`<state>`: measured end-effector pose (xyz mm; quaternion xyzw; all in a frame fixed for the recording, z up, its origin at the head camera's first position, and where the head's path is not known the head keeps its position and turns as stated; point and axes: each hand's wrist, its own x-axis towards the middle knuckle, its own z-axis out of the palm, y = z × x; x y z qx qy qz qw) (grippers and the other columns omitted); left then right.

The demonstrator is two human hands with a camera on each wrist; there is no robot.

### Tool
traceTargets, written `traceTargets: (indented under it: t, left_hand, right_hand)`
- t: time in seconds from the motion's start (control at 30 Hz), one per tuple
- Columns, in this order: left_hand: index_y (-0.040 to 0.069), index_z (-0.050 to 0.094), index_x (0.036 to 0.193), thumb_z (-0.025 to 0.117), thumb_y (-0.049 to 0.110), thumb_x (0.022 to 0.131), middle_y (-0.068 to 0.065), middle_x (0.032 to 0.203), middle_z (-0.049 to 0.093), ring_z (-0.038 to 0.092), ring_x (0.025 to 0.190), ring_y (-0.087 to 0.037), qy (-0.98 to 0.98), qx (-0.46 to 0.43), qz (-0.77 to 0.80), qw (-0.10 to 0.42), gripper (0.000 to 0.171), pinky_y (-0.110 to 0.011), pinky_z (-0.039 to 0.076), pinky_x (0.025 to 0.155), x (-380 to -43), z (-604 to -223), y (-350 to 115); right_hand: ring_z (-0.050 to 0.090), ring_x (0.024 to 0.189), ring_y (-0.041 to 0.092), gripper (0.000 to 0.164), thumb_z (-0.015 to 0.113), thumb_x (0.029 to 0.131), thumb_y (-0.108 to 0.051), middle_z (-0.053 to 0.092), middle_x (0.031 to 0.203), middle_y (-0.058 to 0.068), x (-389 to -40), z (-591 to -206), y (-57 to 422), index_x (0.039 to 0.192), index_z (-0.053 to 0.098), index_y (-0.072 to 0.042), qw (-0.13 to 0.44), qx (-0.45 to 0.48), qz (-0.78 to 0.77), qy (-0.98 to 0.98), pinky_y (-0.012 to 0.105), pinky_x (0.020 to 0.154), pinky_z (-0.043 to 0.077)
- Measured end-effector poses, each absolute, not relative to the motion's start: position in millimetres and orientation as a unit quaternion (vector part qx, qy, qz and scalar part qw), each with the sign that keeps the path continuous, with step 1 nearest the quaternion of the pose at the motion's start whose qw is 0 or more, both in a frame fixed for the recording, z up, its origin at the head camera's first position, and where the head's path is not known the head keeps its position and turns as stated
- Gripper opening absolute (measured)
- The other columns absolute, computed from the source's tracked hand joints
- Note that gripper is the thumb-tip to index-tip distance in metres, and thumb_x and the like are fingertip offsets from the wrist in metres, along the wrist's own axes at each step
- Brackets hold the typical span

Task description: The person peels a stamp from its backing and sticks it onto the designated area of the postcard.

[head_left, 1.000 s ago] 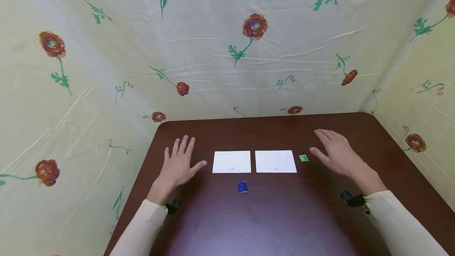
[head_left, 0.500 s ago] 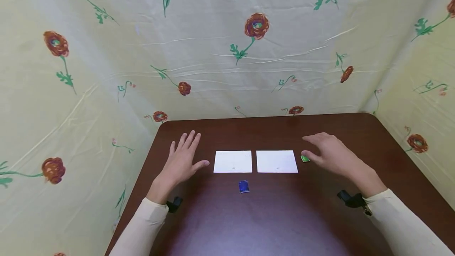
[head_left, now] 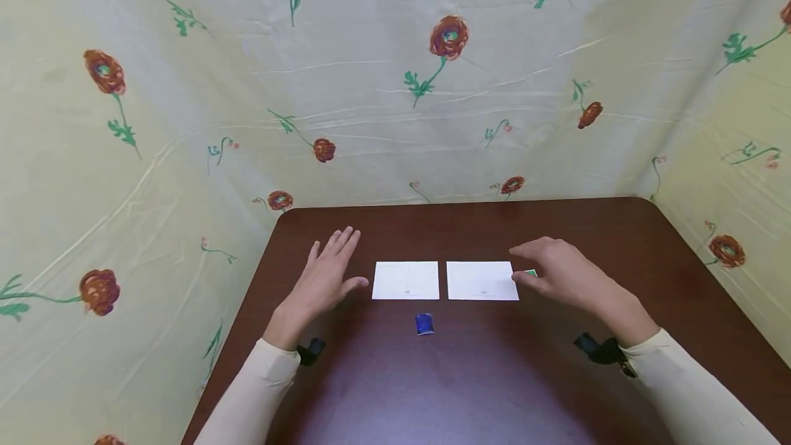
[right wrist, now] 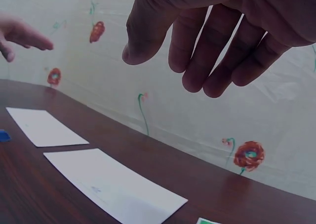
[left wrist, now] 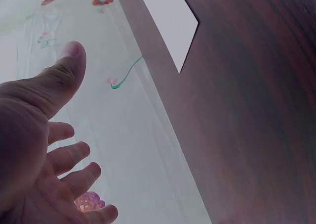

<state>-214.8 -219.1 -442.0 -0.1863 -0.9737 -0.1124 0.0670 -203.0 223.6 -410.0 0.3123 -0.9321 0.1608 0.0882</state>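
Two bare hands reach out over a dark table, nothing in either grasp.
Nearest me are the pale sleeves (head_left: 698,380), a dark strap (head_left: 311,351) showing at each wrist; past them, on the glossy brown table (head_left: 457,383), lies a small blue packet (head_left: 424,324). Beyond it two white cards (head_left: 405,280) lie flat, side by side with a narrow gap between. The left hand (head_left: 320,283) hangs off the left card's outer side, fingers extended, thumb spread wide. The right hand (head_left: 567,273) hovers beside the right card, fingers loosely bent, thumb apart from them; it partly hides a small green square (head_left: 531,272) lying just beyond that card's outer edge. Behind the table hangs a cream curtain (head_left: 364,81) printed with red-brown flowers.
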Motion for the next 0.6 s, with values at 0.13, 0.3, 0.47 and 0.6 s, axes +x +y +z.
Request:
traceTargets:
  t: [0.13, 0.3, 0.47, 0.6]
  left_hand:
    - [0.010, 0.023, 0.160, 0.077, 0.042, 0.086, -0.010, 0.166, 0.023, 0.022, 0.153, -0.034, -0.975, -0.183, -0.116, 0.056, 0.097, -0.065, 0.014, 0.119, -214.7, -445.1, -214.0]
    - [0.010, 0.026, 0.159, 0.078, 0.042, 0.086, -0.010, 0.166, 0.025, 0.023, 0.153, -0.034, -0.978, -0.167, -0.116, 0.047, 0.096, -0.065, 0.016, 0.118, -189.3, -449.4, -188.5]
    - [0.010, 0.026, 0.159, 0.078, 0.041, 0.086, -0.011, 0.165, 0.027, 0.023, 0.152, -0.035, -0.984, -0.130, -0.117, 0.031, 0.095, -0.065, 0.017, 0.118, -146.9, -451.0, -150.9]
    - [0.010, 0.025, 0.159, 0.078, 0.042, 0.086, -0.011, 0.166, 0.025, 0.022, 0.153, -0.035, -0.988, -0.098, -0.115, 0.012, 0.096, -0.065, 0.017, 0.118, -112.7, -451.3, -120.7]
  right_hand:
    - [0.066, 0.107, 0.028, 0.039, 0.079, 0.086, -0.023, 0.074, 0.114, 0.003, -200.9, -411.9, 216.4, 0.120, 0.071, -0.006, 0.091, 0.317, 0.163, -0.930, 0.048, 0.089, 0.053]
    - [0.065, 0.096, 0.022, 0.040, 0.081, 0.084, -0.023, 0.070, 0.091, -0.006, -191.7, -412.0, 224.8, 0.120, 0.071, -0.007, 0.081, 0.344, 0.163, -0.921, 0.043, 0.085, 0.052]
    - [0.067, 0.097, 0.023, 0.041, 0.081, 0.083, -0.024, 0.074, 0.104, 0.000, -174.9, -411.4, 244.5, 0.119, 0.072, -0.006, 0.061, 0.386, 0.167, -0.905, 0.044, 0.087, 0.053]
    - [0.068, 0.108, 0.027, 0.041, 0.081, 0.084, -0.026, 0.074, 0.115, 0.005, -158.2, -409.8, 263.7, 0.119, 0.072, -0.005, 0.041, 0.407, 0.176, -0.895, 0.047, 0.093, 0.053]
